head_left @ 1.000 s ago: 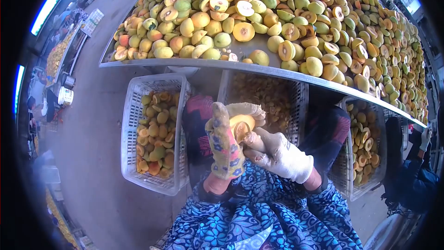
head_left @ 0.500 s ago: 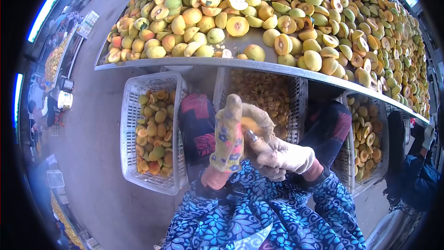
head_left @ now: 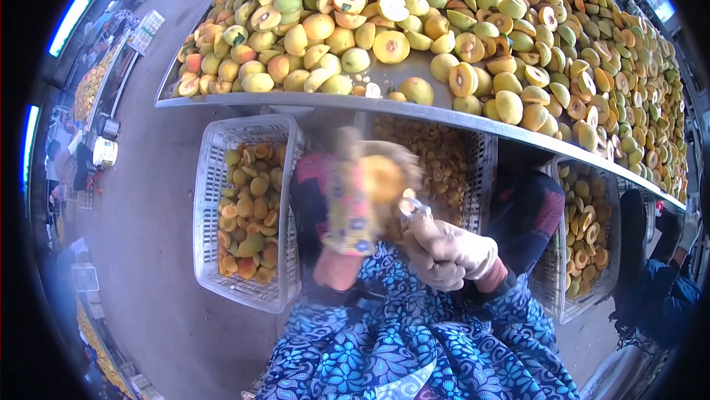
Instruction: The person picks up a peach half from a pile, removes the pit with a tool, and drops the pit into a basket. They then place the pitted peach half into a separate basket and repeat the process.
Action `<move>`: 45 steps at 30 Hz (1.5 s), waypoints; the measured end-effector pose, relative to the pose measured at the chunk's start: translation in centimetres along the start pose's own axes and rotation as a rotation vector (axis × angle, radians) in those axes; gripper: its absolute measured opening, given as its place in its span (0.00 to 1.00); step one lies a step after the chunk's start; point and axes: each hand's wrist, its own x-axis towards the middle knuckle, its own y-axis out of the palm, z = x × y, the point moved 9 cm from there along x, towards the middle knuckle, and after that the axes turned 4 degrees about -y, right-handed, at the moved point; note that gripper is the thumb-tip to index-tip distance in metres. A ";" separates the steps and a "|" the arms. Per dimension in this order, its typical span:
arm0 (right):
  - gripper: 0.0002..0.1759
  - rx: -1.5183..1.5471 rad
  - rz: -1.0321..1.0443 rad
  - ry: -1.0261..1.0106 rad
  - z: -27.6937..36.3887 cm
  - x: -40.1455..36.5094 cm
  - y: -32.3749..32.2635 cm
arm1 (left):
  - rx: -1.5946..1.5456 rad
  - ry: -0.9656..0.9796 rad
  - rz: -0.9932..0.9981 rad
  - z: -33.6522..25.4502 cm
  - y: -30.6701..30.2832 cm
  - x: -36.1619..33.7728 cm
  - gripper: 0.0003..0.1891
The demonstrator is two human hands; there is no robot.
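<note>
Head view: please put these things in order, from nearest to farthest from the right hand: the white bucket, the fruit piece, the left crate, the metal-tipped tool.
1. The metal-tipped tool: in the right hand itself.
2. The fruit piece: in the left hand, blurred.
3. The left crate: left side, beyond the left hand.
4. The white bucket: far left, in the background.

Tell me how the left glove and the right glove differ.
The left glove has a flowered pattern, while the right glove is plain and pale. The left glove cups a yellow fruit piece; the right glove grips a metal-tipped tool. Both gloves end near the wrist.
</note>
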 end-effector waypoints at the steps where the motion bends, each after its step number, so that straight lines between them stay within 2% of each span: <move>1: 0.20 -0.127 0.007 -0.062 0.8 -0.3 -0.2 | -0.076 0.097 -0.106 -5.5 -0.1 -1.8 0.29; 2: 0.19 -0.337 -0.196 0.003 0.9 -1.0 -2.2 | 0.147 0.382 -0.177 -8.8 -2.8 -2.6 0.29; 3: 0.17 -0.831 -0.403 -0.193 2.6 -1.3 -4.0 | 0.460 0.470 -0.226 -11.2 -5.3 -3.2 0.28; 4: 0.16 -1.318 -0.616 -0.402 4.0 -2.1 -4.3 | 0.955 0.384 -0.320 -11.5 -10.2 -2.9 0.24; 5: 0.14 -1.741 -0.894 -0.194 4.3 -3.4 -4.5 | 1.327 0.156 -0.302 -12.4 -12.3 -2.6 0.17; 6: 0.13 -1.783 -0.984 -0.237 4.1 -3.8 -5.3 | 1.688 -0.099 -0.279 -13.1 -14.3 -2.6 0.26; 7: 0.12 -1.684 -0.955 -0.242 4.1 -3.9 -5.3 | 1.696 -0.075 -0.282 -14.2 -16.1 -2.2 0.26; 9: 0.13 -1.532 -0.908 -0.246 4.3 -3.7 -4.7 | 1.820 0.465 -0.393 -18.1 -15.5 -2.0 0.27; 10: 0.13 -1.510 -0.908 -0.253 4.5 -3.4 -4.3 | 1.819 0.480 -0.391 -18.9 -13.4 -0.9 0.27; 12: 0.14 -1.555 -0.883 -0.317 4.2 -2.6 -4.4 | 1.506 0.594 -0.187 -20.4 -5.3 2.0 0.31; 14: 0.14 -1.609 -0.848 -0.304 3.4 -2.1 -5.3 | 1.539 0.716 -0.035 -18.4 1.1 6.1 0.33; 16: 0.15 -1.587 -0.827 -0.282 3.1 -2.1 -6.0 | 1.636 0.909 0.001 -14.2 5.1 11.3 0.33; 18: 0.16 -1.602 -0.786 -0.244 2.6 -2.3 -7.0 | 1.769 0.898 0.047 -10.4 8.9 15.4 0.37; 19: 0.18 -1.570 -0.799 -0.176 2.4 -2.5 -7.8 | 1.877 0.931 0.046 -8.5 10.4 16.9 0.38; 21: 0.17 -1.555 -0.846 -0.170 3.0 -2.9 -8.2 | 2.024 0.934 0.017 -4.8 11.7 19.8 0.38; 22: 0.17 -1.532 -0.872 -0.157 3.3 -3.2 -8.3 | 2.005 0.872 0.001 -4.8 12.2 19.8 0.36; 24: 0.18 -1.503 -0.872 -0.151 3.2 -3.5 -8.5 | 2.011 1.067 -0.042 -5.4 12.9 18.8 0.32; 25: 0.18 -1.486 -0.852 -0.185 3.1 -3.4 -8.6 | 2.004 1.071 -0.041 -5.2 13.2 18.2 0.32; 27: 0.19 -1.468 -0.823 -0.228 2.9 -3.2 -8.4 | 2.089 0.683 0.287 -2.4 12.5 18.6 0.30; 28: 0.18 -1.461 -0.805 -0.222 2.8 -3.0 -8.2 | 2.093 0.685 0.284 -2.6 12.0 18.4 0.30; 30: 0.17 -1.455 -0.790 -0.210 2.6 -3.1 -7.5 | 1.813 0.792 0.103 -5.2 10.6 17.8 0.16; 31: 0.17 -1.363 -0.788 -0.273 2.9 -3.4 -6.9 | 1.374 0.814 0.159 -7.0 9.1 17.3 0.17; 32: 0.17 -1.266 -0.783 -0.331 3.2 -3.7 -6.3 | 1.197 0.663 0.243 -7.5 7.7 18.3 0.17; 33: 0.17 -1.204 -0.800 -0.342 3.4 -4.0 -5.9 | 0.766 0.384 0.222 -7.1 4.8 19.2 0.14; 34: 0.16 -1.222 -0.778 -0.439 3.2 -4.2 -5.9 | 0.336 0.104 0.178 -7.2 2.8 17.3 0.12; 36: 0.14 -1.025 -0.695 -0.501 1.9 -3.7 -7.2 | -0.183 0.186 0.209 -9.6 1.7 11.5 0.10; 37: 0.14 -1.043 -0.685 -0.510 2.5 -3.6 -5.9 | -0.624 0.033 0.192 -8.9 2.3 8.8 0.11; 38: 0.13 -1.063 -0.674 -0.518 3.5 -3.4 -4.5 | -0.686 -0.004 0.217 -8.3 2.3 6.9 0.12; 40: 0.11 -1.132 -0.665 -0.531 4.8 -2.6 -2.2 | -0.626 -0.026 0.215 -6.5 1.8 3.4 0.17; 42: 0.11 -1.201 -0.651 -0.538 5.8 -2.0 0.8 | -0.580 -0.034 0.199 -5.4 1.7 0.4 0.18; 45: 0.13 -1.299 -0.657 -0.477 6.4 -0.9 4.4 | -0.472 0.044 0.134 -5.5 2.1 -2.9 0.21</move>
